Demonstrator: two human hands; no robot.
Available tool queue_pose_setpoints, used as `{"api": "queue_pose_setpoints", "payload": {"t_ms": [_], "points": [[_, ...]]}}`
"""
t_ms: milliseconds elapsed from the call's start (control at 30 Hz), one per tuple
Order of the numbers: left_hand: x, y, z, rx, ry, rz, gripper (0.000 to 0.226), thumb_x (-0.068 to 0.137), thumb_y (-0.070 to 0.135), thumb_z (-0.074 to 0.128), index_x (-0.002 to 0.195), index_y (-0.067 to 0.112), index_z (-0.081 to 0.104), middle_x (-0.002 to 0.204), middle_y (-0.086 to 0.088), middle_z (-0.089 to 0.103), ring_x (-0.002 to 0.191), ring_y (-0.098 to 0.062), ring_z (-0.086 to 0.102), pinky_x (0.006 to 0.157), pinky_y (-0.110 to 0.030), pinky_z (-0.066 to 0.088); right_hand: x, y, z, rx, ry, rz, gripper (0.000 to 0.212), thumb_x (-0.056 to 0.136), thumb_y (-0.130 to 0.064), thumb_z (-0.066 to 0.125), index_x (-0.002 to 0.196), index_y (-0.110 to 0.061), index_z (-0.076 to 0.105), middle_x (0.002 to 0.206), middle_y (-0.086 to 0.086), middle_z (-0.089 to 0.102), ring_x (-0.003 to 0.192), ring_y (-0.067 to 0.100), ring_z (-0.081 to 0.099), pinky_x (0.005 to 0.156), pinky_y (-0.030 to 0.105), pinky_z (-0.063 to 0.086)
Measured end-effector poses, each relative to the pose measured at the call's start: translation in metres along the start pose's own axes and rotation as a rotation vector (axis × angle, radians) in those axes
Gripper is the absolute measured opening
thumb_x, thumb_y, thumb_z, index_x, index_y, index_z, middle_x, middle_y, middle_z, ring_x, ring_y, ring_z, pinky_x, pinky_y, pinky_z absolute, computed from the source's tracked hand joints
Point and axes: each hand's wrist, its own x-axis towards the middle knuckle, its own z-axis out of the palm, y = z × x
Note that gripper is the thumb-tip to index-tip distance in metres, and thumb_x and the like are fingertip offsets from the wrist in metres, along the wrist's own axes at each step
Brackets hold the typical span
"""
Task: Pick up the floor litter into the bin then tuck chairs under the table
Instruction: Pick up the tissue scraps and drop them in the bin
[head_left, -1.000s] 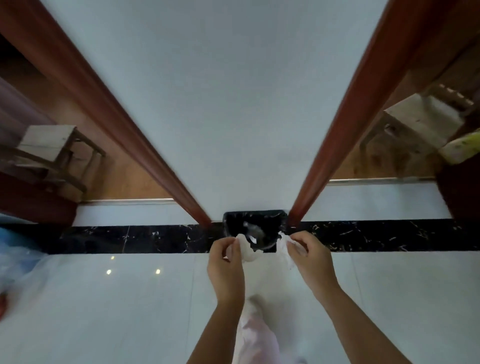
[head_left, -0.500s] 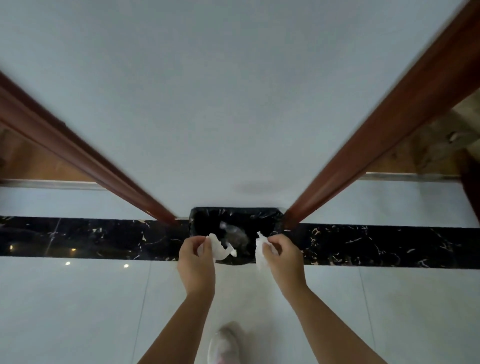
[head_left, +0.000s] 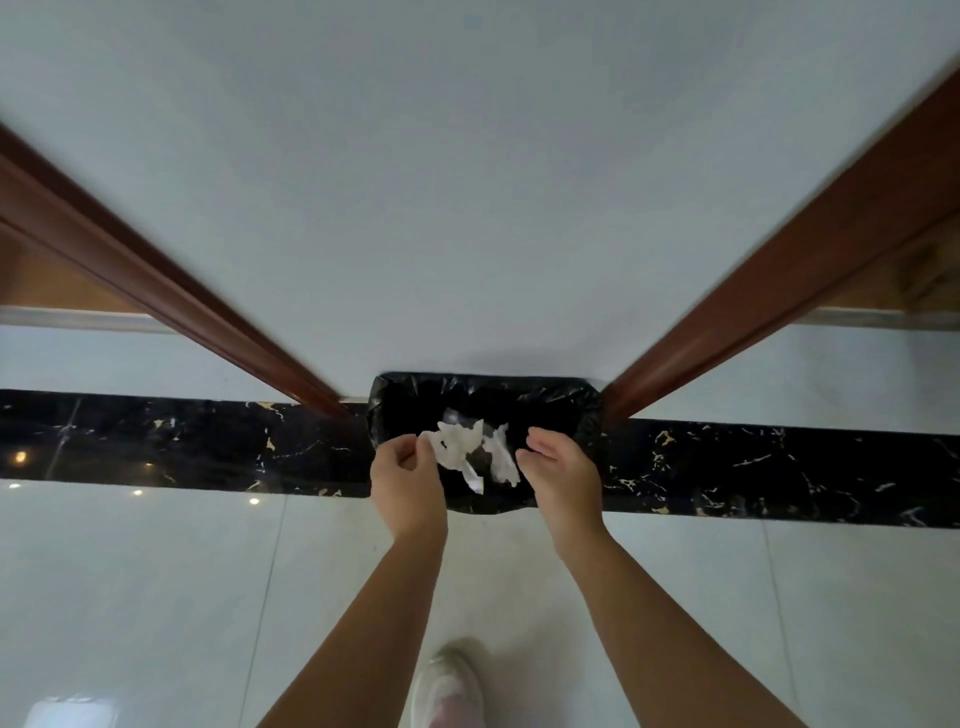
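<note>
At the far left a reddish-brown door frame (head_left: 156, 280) slants down towards the middle, with a pale wall (head_left: 467, 182) filling the space beside it. Below runs a black marble strip (head_left: 182, 441) with pale veins across the light floor tiles (head_left: 130, 597). Your left hand (head_left: 408, 483) is held over the near left edge of the bin (head_left: 483, 384), its fingers curled inwards. Your fingertips meet the corner of the crumpled white paper (head_left: 460, 441), but you cannot tell whether they still pinch it or only touch it. That paper hangs over the bin's dark mouth, inside the rim of the black liner. Just to its right is a second white scrap (head_left: 501, 460), also over the opening and between your two hands. Your right hand (head_left: 558, 473) is over the near right edge of the bin, palm turned inwards, fingers loosely bent and grasping nothing, with the second scrap just beside your thumb. The bin itself stands against the wall, on the marble strip, between the two frames. Lower down, between your forearms, a pale shoe (head_left: 449, 680) rests on the tiles. At the right the other door frame (head_left: 779, 249) slants up and away.
</note>
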Motion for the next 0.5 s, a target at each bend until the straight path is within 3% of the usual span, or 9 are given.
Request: {"api": "queue_pose_setpoints", "payload": {"t_ms": [67,167,367,500], "points": [[-0.006,-0.003,-0.002,0.021,-0.077,0.02,0.024,0.091,0.022,0.056,0.112,0.011,0.058,0.105,-0.002,0.061,0.093,-0.013,0.058,0.077,-0.024,0.044,-0.007,0.0,-0.007,-0.061,-0.036,-0.016,0.034,0.087,-0.011,0.06,0.121,-0.014,0.057,0.113,-0.006,0.057,0.106,0.008,0.051,0.088,0.018,0.04],[-0.02,-0.003,-0.012,0.067,-0.137,0.073,0.024,0.089,0.023,0.058,0.112,0.015,0.058,0.116,-0.003,0.059,0.105,-0.013,0.056,0.083,-0.025,0.043,-0.022,-0.008,-0.018,-0.153,-0.048,-0.061,0.036,0.088,-0.013,0.059,0.123,-0.016,0.056,0.121,-0.006,0.057,0.108,0.006,0.048,0.092,0.02,0.037],[-0.076,0.056,-0.047,-0.104,-0.116,0.066,0.014,0.089,0.021,0.059,0.104,0.02,0.059,0.104,0.002,0.064,0.1,-0.011,0.059,0.082,-0.021,0.046,-0.065,-0.063,-0.04,-0.131,-0.004,-0.18,0.033,0.088,-0.016,0.059,0.121,-0.018,0.058,0.119,-0.008,0.059,0.109,0.003,0.05,0.08,-0.003,0.031],[-0.124,0.119,-0.072,-0.209,-0.151,0.132,0.015,0.088,0.02,0.06,0.103,0.019,0.061,0.098,0.008,0.064,0.097,-0.006,0.06,0.079,-0.018,0.045,-0.106,-0.121,-0.062,-0.118,0.028,-0.263,0.032,0.087,-0.018,0.06,0.119,-0.02,0.059,0.117,-0.01,0.059,0.11,0.001,0.051,0.084,-0.002,0.031]]}}
